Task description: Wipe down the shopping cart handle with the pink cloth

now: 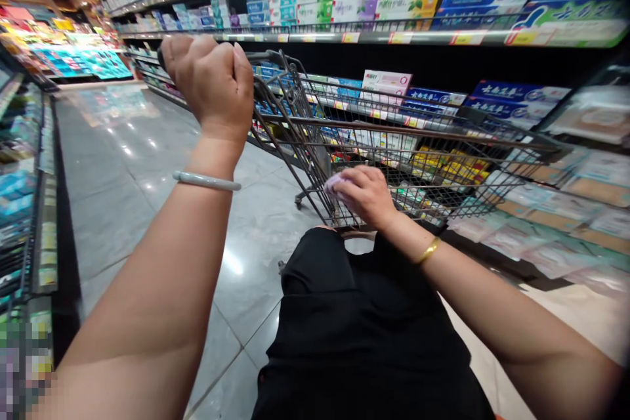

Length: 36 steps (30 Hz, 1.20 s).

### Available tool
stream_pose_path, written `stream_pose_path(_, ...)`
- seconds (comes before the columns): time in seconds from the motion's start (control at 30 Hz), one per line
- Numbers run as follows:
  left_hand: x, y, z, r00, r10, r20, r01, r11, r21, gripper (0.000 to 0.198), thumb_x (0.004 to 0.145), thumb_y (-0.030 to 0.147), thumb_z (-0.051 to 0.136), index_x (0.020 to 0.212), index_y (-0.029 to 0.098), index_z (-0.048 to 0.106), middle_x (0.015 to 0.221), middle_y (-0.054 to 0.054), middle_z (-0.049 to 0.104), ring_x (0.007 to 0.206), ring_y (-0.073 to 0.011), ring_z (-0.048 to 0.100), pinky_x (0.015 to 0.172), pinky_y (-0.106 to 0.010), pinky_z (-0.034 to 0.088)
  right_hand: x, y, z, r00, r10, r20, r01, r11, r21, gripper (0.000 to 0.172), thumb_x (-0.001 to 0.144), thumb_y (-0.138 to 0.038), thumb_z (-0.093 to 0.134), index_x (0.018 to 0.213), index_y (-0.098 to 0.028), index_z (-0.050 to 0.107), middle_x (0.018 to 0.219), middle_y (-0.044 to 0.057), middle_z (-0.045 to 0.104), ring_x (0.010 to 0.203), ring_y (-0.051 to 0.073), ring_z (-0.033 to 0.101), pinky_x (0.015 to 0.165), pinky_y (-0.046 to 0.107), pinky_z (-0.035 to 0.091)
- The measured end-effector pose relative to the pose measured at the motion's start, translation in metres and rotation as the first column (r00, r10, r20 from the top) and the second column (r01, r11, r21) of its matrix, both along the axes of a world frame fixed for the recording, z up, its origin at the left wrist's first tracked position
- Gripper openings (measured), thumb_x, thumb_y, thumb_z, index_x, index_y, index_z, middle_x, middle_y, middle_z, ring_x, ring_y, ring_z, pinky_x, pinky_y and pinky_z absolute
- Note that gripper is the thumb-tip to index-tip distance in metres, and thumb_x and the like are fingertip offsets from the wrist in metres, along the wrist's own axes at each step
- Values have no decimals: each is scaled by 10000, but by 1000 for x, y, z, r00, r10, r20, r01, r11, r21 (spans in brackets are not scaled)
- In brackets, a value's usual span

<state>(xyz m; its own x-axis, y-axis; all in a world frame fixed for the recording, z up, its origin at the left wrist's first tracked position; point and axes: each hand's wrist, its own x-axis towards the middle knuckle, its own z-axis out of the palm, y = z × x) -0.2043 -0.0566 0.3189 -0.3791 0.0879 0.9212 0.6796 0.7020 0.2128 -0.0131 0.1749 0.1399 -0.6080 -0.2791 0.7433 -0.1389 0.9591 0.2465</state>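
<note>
My left hand (pixel 211 79), on the arm with a pale bangle (pixel 207 181), is wrapped round the dark handle of a metal shopping cart (pixel 423 131); the handle's end shows beside the knuckles. Lower and to the right, my right hand (pixel 367 195), below a gold bracelet (pixel 430 250), is closed on a small light purple item (pixel 335 184) that looks soft. It is held low, in front of the cart's wire side. The cart basket stretches to the right, and the shelf goods show through its wires.
Long shelves (pixel 319 35) of boxed goods run behind the cart. More packs hang or stand at the right (pixel 585 177). A shelf unit (pixel 46 210) lines the left side. Grey tiled floor (pixel 108 164) lies between, with a bright display (pixel 73 56) farther off.
</note>
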Motion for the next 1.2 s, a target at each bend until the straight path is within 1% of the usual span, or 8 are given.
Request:
stream_pose_path(0.1,1,-3,0,992,-120,41,119,992,37,483,1016,600,322,785,262,579,957,-67,608,1137,-258,423,1077,-461,146,-17,-15,31,987,-1,-162,-16,994,-108,152,985,-323,629,1092,-334,736,1232,28,705,1180,233,567,1003,410,427)
stream_pose_path(0.23,6,-10,1,960,-254,114,251,967,37,525,927,712,324,797,309,635,932,-83,657,1306,-318,375,1097,-511,74,-36,-32,51,962,43,-270,-71,993,-97,109,978,-326,641,1054,-337,719,1204,8,705,1122,218,591,982,406,455)
stream_pose_path(0.33,12,-15,3,973,-210,96,213,977,-17,571,929,727,270,793,302,627,974,-81,676,1281,-317,429,1093,-520,117,-35,-31,62,950,57,-307,-97,988,-116,95,968,-308,645,1031,-336,711,1179,3,702,1103,212,598,970,401,471)
stream_pose_path(0.53,15,-20,3,988,-145,51,150,984,-97,571,964,714,238,749,297,564,964,-88,673,1254,-308,478,1058,-534,179,-17,-16,85,924,-114,-366,-44,917,-397,271,880,-142,612,1077,-304,703,1204,46,666,1150,252,577,990,456,461)
stream_pose_path(0.63,13,-22,4,991,-126,37,130,981,-141,546,994,654,266,714,268,533,905,-79,644,1184,-297,501,1024,-546,193,-23,-32,93,945,-100,-311,-31,920,-391,270,878,-157,598,1075,-300,712,1204,37,662,1163,263,557,1002,468,442)
stream_pose_path(0.87,11,-26,6,998,-63,-30,55,977,-204,512,1023,579,288,669,239,433,784,-52,510,951,-257,461,962,-475,276,-52,-79,127,998,-56,-30,42,939,-342,347,915,-126,528,1207,-251,669,1291,84,621,1197,284,511,1019,441,407)
stream_pose_path(1.0,11,-30,7,997,-67,-48,54,971,-232,522,1022,587,278,664,238,431,760,-52,466,938,-258,442,958,-475,276,-56,-78,135,999,37,-2,-35,929,-368,336,898,-106,500,1163,-224,670,1232,80,646,1147,258,547,987,401,436)
stream_pose_path(1.2,12,-34,10,997,-64,-42,51,963,-265,524,1016,600,261,670,235,407,739,-42,428,895,-246,419,967,-473,285,-45,-57,134,993,116,-6,-108,903,-416,339,831,-96,524,1102,-225,683,1202,69,671,1122,243,574,975,389,456)
